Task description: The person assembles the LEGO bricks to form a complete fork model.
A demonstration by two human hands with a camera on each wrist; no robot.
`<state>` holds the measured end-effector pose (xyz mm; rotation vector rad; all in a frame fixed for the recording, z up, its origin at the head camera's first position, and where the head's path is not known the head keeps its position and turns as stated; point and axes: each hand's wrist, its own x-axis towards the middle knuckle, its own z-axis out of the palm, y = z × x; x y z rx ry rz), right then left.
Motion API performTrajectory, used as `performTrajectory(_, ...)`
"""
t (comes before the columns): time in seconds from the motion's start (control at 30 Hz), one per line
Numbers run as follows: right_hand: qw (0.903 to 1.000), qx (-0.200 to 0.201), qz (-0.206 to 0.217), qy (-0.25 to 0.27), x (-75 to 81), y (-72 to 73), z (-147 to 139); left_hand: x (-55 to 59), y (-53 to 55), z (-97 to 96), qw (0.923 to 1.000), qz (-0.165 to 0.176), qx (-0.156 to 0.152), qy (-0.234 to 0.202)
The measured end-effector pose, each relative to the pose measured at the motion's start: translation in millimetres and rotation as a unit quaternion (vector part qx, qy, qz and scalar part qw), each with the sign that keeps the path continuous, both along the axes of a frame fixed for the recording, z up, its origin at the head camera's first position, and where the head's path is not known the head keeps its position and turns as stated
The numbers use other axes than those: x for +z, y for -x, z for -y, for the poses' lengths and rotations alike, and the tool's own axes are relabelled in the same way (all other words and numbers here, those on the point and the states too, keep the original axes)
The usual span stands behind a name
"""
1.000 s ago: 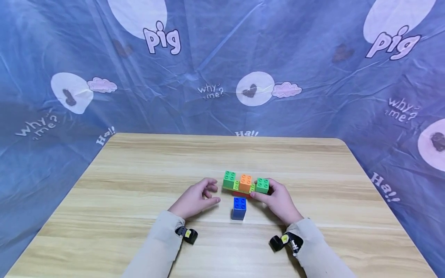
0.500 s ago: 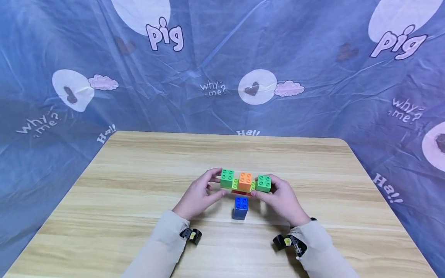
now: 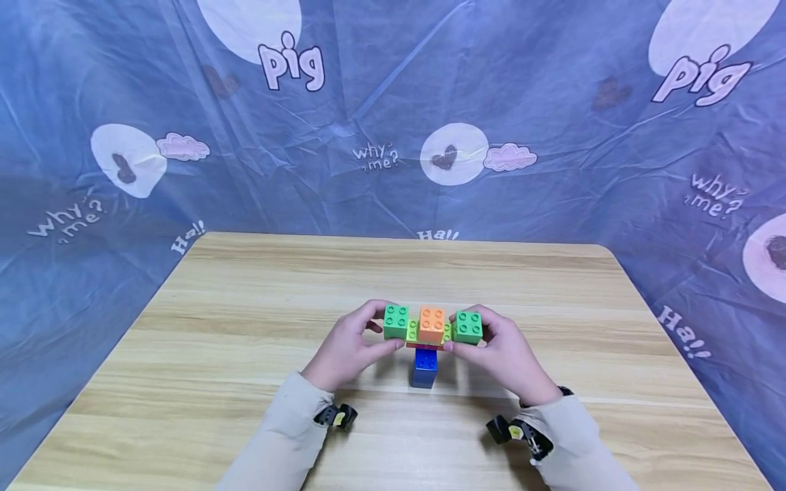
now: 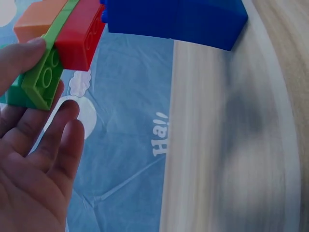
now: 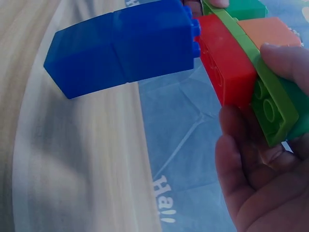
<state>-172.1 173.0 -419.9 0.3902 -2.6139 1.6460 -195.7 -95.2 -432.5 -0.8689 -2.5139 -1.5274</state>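
Note:
Both hands hold one block assembly between them, raised off the table. Its base is a lime-green plate (image 3: 413,331), with an orange brick (image 3: 432,324) in the middle and green bricks (image 3: 396,321) at both ends. A red brick (image 5: 227,58) is fixed underneath. My left hand (image 3: 351,346) pinches the left end; my right hand (image 3: 510,354) pinches the right end, thumb on the near side. Upright below the assembly stands a stack of two blue bricks (image 3: 424,372). Its studs are close to the red brick's underside; whether they touch I cannot tell.
The wood-grain table (image 3: 264,273) lies under the hands. Behind it hangs a blue printed cloth (image 3: 368,95). A black wrist camera (image 3: 336,416) is strapped at each sleeve cuff.
My left hand has come in from the left and taken hold of the assembly's left end. The assembly has moved toward me, over the blue stack, which stays in place.

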Motion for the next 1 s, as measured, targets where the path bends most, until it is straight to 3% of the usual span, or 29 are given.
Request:
performTrajectory(0.53, 0.9949, 0.085, 0.048, -0.027, 9.1, -3.9, -8, 12.8, -5.4, 6.1, 0.9961, 0.069, -0.045, 0.032)
performTrajectory(0.83, 0.9908, 0.112, 0.072, -0.026, 9.2, -4.5, -8, 16.6, -7.9, 7.1, 0.9933, 0.079, -0.055, 0.064)
performTrajectory(1.0, 0.9919, 0.107, 0.057, -0.038, 8.3, -5.2, -8, 18.6, -10.1, 0.3, 0.9899, 0.109, -0.073, 0.053)
